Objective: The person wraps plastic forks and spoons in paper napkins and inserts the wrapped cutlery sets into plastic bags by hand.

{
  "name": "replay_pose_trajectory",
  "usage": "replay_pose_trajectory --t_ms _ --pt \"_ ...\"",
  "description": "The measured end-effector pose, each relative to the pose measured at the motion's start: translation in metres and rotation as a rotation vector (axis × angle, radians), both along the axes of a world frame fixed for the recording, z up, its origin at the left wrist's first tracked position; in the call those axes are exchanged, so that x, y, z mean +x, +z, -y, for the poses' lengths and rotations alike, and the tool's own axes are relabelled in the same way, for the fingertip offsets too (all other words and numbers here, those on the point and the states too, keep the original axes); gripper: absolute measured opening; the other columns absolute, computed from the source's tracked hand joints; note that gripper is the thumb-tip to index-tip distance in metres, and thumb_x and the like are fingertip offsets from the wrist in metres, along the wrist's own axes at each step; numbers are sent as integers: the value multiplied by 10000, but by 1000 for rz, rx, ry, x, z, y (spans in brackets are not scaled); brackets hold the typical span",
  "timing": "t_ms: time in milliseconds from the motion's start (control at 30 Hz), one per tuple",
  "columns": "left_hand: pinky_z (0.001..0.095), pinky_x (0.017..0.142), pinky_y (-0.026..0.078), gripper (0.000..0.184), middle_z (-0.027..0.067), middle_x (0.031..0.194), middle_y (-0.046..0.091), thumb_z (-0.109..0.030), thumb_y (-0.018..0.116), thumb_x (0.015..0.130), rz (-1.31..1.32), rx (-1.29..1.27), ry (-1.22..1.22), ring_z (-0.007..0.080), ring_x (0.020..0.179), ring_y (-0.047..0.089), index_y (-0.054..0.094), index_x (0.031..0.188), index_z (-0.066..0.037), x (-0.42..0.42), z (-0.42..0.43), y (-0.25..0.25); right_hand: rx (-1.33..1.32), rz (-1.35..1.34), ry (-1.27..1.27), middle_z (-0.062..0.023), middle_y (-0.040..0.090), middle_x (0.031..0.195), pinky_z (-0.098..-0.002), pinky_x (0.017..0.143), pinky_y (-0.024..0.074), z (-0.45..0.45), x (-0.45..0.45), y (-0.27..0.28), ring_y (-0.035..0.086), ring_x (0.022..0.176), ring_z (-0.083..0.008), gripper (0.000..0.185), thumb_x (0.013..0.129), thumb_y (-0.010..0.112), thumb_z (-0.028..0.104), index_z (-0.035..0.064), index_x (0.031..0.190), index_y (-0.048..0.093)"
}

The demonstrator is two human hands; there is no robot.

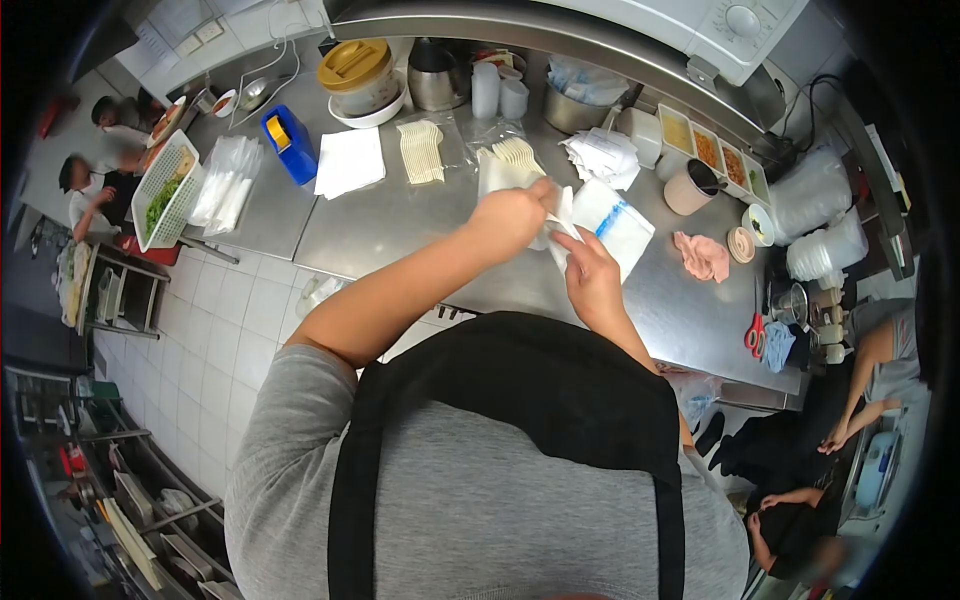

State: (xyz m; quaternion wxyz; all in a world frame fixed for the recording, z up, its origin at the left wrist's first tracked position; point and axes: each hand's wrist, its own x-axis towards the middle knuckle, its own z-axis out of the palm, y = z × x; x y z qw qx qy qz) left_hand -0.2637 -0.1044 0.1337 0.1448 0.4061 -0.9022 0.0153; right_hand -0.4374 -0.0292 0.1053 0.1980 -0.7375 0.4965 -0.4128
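Note:
My left hand (512,217) is closed on a folded white paper napkin (562,212) above the steel counter. My right hand (592,268) pinches the lower edge of the same napkin, thumb and fingers together. Under and beside the hands lies a white packet with a blue stripe (618,222). Just beyond my left hand, a clear bag holds pale disposable cutlery (515,153), partly hidden by the hand. A second bundle of pale cutlery (421,152) lies to its left on plastic. Crumpled white papers (601,158) sit behind the packet.
Left on the counter (400,232) are white sheets (350,162), a blue tape dispenser (289,146) and plastic bags (228,185). A pink cloth (701,256), red scissors (755,336) and food containers (705,150) stand right. Other people (800,440) are at the right and far left.

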Motion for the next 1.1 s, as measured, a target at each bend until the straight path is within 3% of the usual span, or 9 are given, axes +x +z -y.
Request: replay_pose_trajectory --t_ms 233,333,367,467,567,667,800,933,1100 --pt "303 614 538 584 49 1431 433 -59 547 768 -99 -113 -203 205 718 643 470 1347 -62 -5 -43 14 410 211 5 -121 645 1001 -359 764 504 28 6 -21 633 821 -249 239 801 514 -84 -11 994 635" --pt "306 618 540 604 43 1449 416 -51 541 769 -140 -81 -299 204 721 636 450 1366 -68 -1 -55 18 663 1310 338 -148 642 1076 -371 837 484 36 1 -17 623 957 -231 263 876 457 -36 -5 1080 620" --pt "308 634 544 612 40 1465 397 -51 537 772 -100 -40 -291 204 730 633 440 1376 -69 1 -57 23 565 1350 691 -128 637 1079 -333 846 471 48 -10 -43 617 971 -226 303 892 444 -16 10 1154 595" --pt "306 639 542 615 45 1461 402 -48 538 769 -91 -52 -301 205 717 631 440 1376 -68 5 -57 19 274 413 69 -121 634 1062 -307 838 469 40 13 -24 612 960 -209 328 887 484 14 21 1199 584" --pt "308 635 542 601 51 1454 411 -52 538 768 -152 -2 -264 208 687 624 455 1364 -64 12 -56 -5 84 3 246 -116 633 1083 -318 854 462 45 17 -60 598 980 -206 354 885 510 52 27 1232 574" --pt "313 622 541 577 55 1434 434 -58 542 769 -140 -42 -248 218 710 642 476 1343 -59 18 -63 8 339 221 159 -114 632 1082 -329 861 458 27 41 -6 584 973 -201 361 885 525 78 21 1238 567" --pt "321 643 542 528 60 1416 452 -59 522 795 -70 118 -182 247 801 664 493 1322 -53 21 -66 -9 417 346 461 -93 613 1081 -299 859 460 57 41 -84 568 967 -163 394 900 511 95 16 1285 526" --pt "354 759 538 505 65 1406 461 -49 495 817 -197 38 -263 264 956 648 487 1321 -48 26 -65 -34 982 779 521 -87 571 1212 -302 952 420 66 55 -79 521 1116 -171 407 909 486 96 16 1307 508" --pt "389 869 510 530 77 1387 478 -21 518 798 -340 290 -367 297 1102 587 485 1325 -67 35 -70 -23 322 290 676 -85 535 1286 -307 986 404 70 89 -52 493 1185 -183 410 914 509 128 11 1306 511"
